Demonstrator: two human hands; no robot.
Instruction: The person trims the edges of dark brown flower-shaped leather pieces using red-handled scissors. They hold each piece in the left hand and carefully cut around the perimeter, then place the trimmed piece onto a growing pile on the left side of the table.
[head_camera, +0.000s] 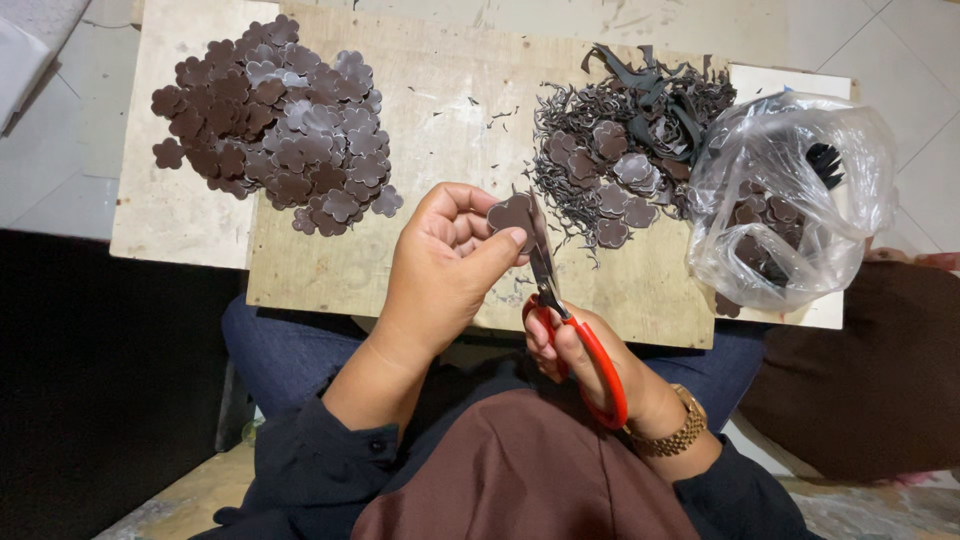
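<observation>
Both hands are busy over my lap: my left hand (440, 265) pinches one dark brown flower-shaped piece (510, 215) between thumb and fingertips, holding it just above the near edge of the counter (440, 130). My right hand (565, 350) is closed through the red handles of one pair of scissors (560, 310), whose blades point up and touch the right side of that piece. A gold-coloured watch (675, 430) sits on the right wrist.

On the counter I count two heaps. At the far left lies a pile of cut flower shapes (275, 120), too many and too overlapped for me to number. To the right lies a tangle of thin dark trimmings (610, 150) with about seven flower pieces lying among them. Just beside it stands one clear plastic bag (790, 190), open, with more dark pieces inside; I cannot count those.
</observation>
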